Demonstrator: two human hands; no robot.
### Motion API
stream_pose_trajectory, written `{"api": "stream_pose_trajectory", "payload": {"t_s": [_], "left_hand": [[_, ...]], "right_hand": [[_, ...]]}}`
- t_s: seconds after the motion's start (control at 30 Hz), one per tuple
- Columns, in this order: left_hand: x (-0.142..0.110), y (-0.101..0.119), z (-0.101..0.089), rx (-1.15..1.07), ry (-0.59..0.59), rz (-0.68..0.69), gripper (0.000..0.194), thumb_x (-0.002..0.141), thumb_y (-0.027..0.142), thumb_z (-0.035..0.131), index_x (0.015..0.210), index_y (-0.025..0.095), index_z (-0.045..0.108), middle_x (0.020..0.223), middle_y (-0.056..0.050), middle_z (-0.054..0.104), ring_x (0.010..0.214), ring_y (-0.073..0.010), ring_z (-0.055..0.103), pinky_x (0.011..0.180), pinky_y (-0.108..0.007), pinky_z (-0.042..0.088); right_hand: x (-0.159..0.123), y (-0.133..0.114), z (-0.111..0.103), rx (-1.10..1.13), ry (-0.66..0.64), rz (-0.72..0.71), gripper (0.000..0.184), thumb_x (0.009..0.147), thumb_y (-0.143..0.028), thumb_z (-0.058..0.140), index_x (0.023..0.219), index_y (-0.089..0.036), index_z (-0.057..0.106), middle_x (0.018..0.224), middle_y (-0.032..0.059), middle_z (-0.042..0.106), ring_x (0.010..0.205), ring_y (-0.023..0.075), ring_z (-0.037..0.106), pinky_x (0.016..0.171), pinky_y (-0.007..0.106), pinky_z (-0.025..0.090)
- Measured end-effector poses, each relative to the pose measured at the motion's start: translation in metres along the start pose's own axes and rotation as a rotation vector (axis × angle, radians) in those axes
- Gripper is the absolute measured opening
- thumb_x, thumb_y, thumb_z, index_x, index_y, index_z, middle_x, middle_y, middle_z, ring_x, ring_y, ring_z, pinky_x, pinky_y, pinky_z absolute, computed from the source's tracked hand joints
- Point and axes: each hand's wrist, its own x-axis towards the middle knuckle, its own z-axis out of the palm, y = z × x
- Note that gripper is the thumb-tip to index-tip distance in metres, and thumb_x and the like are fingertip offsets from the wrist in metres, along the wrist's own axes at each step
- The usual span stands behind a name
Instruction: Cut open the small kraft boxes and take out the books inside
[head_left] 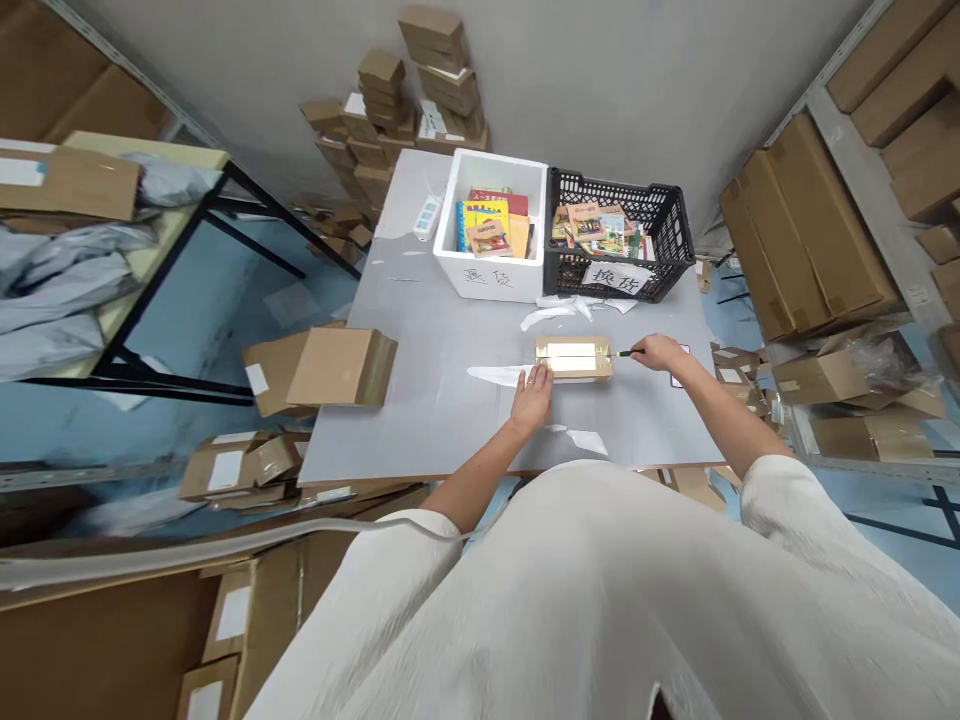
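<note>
"So, what's the left hand [533, 397] doing?"

"Lying flat, fingers stretched onto the near left corner of a small box [574, 358]. The box sits between that hand and the other."

"And the right hand [657, 351]?"

"Wrapped round a knife [626, 353], its tip at the box end nearest those knuckles. A phone [677, 381] pokes out from behind the wrist."

"Farther out?"

"Paper scraps [555, 312] past the box, then a white tub [491, 275] of books beyond the left hand, a black crate [559, 270] of more books beside it, and stacked cartons [442, 70] against the wall."
</note>
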Motion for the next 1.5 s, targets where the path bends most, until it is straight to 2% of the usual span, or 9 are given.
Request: {"api": "stream_pose_trajectory", "payload": {"t_s": [0.27,0.4,0.57,0.77,0.9,1.07,1.23,1.4,1.5], "left_hand": [[0.006,0.008,-0.014,-0.005,0.026,-0.055,0.069,0.099,0.016,0.051,0.168,0.015,0.051,0.179,-0.021,0.047,0.171,-0.0348,0.038,0.144,-0.059,0.022],[0.026,0.022,-0.026,0.001,0.064,-0.060,0.051,0.102,0.021,0.055,0.152,0.016,0.063,0.165,-0.023,0.057,0.159,-0.0380,0.049,0.137,-0.057,0.033],[0.065,0.052,-0.037,-0.019,0.007,0.081,0.051,0.105,0.030,0.061,0.155,0.022,0.059,0.166,-0.019,0.055,0.151,-0.0380,0.052,0.127,-0.053,0.044],[0.100,0.066,-0.037,0.011,-0.117,0.100,0.047,0.103,0.037,0.069,0.146,0.019,0.063,0.154,-0.020,0.060,0.146,-0.0384,0.054,0.122,-0.050,0.046],[0.107,0.065,-0.031,0.033,-0.149,0.071,0.040,0.108,0.034,0.061,0.145,0.021,0.063,0.153,-0.019,0.062,0.143,-0.0369,0.057,0.123,-0.050,0.044],[0.111,0.068,-0.028,0.075,-0.161,0.036,0.039,0.109,0.032,0.059,0.146,0.020,0.063,0.151,-0.019,0.063,0.143,-0.0357,0.061,0.132,-0.052,0.034],[0.110,0.072,-0.026,0.105,-0.164,0.009,0.044,0.106,0.029,0.066,0.149,0.020,0.061,0.152,-0.019,0.062,0.147,-0.0342,0.060,0.141,-0.054,0.024],[0.104,0.074,-0.021,0.143,-0.145,0.012,0.045,0.108,0.025,0.060,0.153,0.024,0.058,0.151,-0.016,0.063,0.141,-0.0316,0.065,0.143,-0.056,0.021],[0.100,0.074,-0.017,0.129,-0.111,0.023,0.050,0.106,0.022,0.059,0.156,0.021,0.057,0.149,-0.018,0.063,0.136,-0.0338,0.067,0.143,-0.059,0.020]], "right_hand": [[-0.017,0.034,0.008,0.090,0.083,0.051,0.038,0.107,-0.045,0.061,0.124,-0.025,0.090,0.117,0.0129,0.086,0.105,0.0297,0.075,0.078,0.032,0.048],[-0.030,0.054,0.031,0.310,0.160,0.025,0.039,0.108,-0.044,0.059,0.119,-0.022,0.089,0.100,0.0087,0.085,0.093,0.0247,0.074,0.076,0.029,0.047],[-0.042,0.056,0.068,0.639,0.194,0.040,0.036,0.107,-0.045,0.060,0.110,-0.020,0.085,0.093,0.0052,0.083,0.080,0.0207,0.074,0.075,0.028,0.052],[-0.044,0.055,0.095,0.896,0.238,0.070,0.033,0.106,-0.048,0.060,0.102,-0.022,0.079,0.095,0.0046,0.082,0.079,0.0183,0.076,0.068,0.025,0.055],[-0.040,0.056,0.106,1.006,0.232,0.054,0.035,0.108,-0.052,0.061,0.100,-0.022,0.077,0.095,0.0053,0.082,0.077,0.0166,0.074,0.064,0.023,0.055],[-0.025,0.053,0.110,1.097,0.195,0.043,0.027,0.103,-0.044,0.074,0.115,-0.021,0.077,0.096,0.0055,0.081,0.072,0.0147,0.072,0.059,0.022,0.055],[0.001,0.052,0.106,1.028,0.164,-0.058,0.027,0.102,-0.037,0.074,0.123,-0.021,0.077,0.100,0.0039,0.082,0.070,0.0149,0.074,0.062,0.023,0.057],[0.026,0.057,0.094,0.719,0.238,-0.202,0.028,0.104,-0.033,0.068,0.125,-0.023,0.085,0.120,0.0072,0.086,0.103,0.0256,0.079,0.090,0.031,0.059],[0.039,0.059,0.086,0.535,0.210,-0.228,0.034,0.105,-0.033,0.064,0.130,-0.026,0.086,0.125,0.0082,0.086,0.111,0.0306,0.077,0.094,0.034,0.056]]}}
